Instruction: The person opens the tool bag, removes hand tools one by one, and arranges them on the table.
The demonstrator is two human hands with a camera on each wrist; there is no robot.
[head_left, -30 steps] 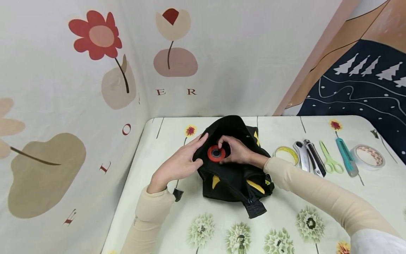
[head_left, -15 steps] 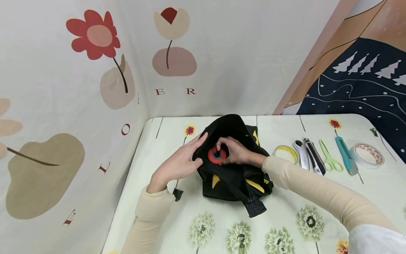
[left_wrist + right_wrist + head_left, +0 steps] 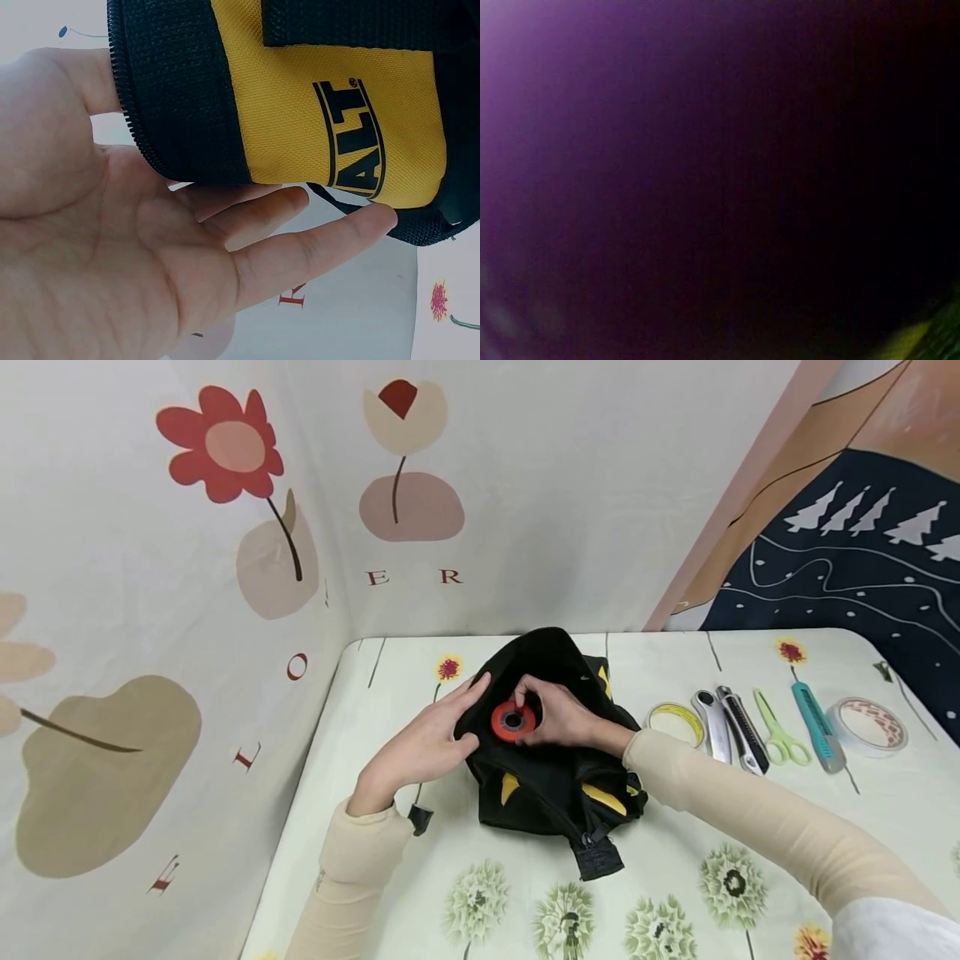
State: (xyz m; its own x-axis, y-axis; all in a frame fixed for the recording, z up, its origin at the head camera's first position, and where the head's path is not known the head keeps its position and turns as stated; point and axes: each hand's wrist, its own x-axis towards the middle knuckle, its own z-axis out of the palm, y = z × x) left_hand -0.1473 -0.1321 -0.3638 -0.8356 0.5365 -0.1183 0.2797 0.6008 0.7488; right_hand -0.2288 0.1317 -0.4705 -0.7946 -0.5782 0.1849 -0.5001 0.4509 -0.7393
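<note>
A black and yellow tool bag (image 3: 525, 806) lies on the table with its mouth spread wide. At its left rim, my left hand (image 3: 420, 739) holds the edge, thumb at the opening and fingers along the outside. The left wrist view has this hand (image 3: 165, 247) beside the zipper edge, its fingers reaching along the yellow wall of the bag (image 3: 285, 120). My right hand (image 3: 558, 714) reaches into the mouth and pinches a red roll of tape (image 3: 502, 732) with a grey inner ring and dark centre. The right wrist view is almost black.
To the right lie a yellow tape roll (image 3: 678, 722), a silver cutter (image 3: 714, 727), a black and silver cutter (image 3: 742, 731), green scissors (image 3: 783, 747), a teal cutter (image 3: 817, 727) and a clear tape roll (image 3: 873, 727). Fabric walls (image 3: 525, 485) stand behind and at left.
The bag's front strap end has shifted slightly down and left. Both hands keep their holds, and the red roll of tape stays nearly in place inside the bag's mouth.
</note>
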